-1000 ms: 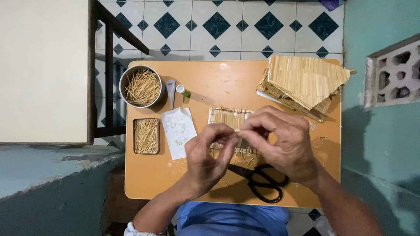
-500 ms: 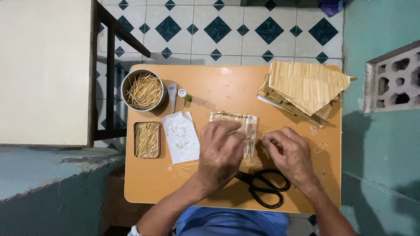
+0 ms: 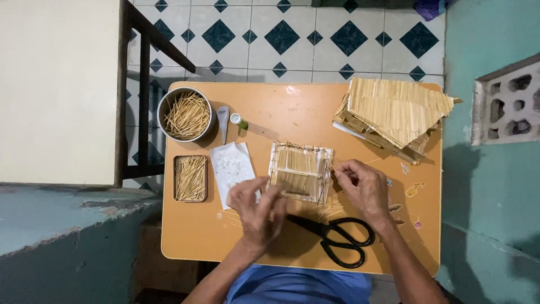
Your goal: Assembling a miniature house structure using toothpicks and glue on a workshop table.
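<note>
Stick panel (image 3: 300,170) lies flat at frame centre on worktop (image 3: 292,112). Left hand (image 3: 257,209) presses fingers on its lower-left edge, grip loose, not closed. Right hand (image 3: 364,188) pinches a thin stick (image 3: 372,162) at panel's right edge. Scissors (image 3: 337,236) lie just below.

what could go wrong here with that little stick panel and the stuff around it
The left hand and right hand press opposite edges of the stick panel; uneven pressure might loosen sticks. The scissors lie right below the right wrist and could get knocked. A sleeve could tip the small green-capped bottle.
</note>
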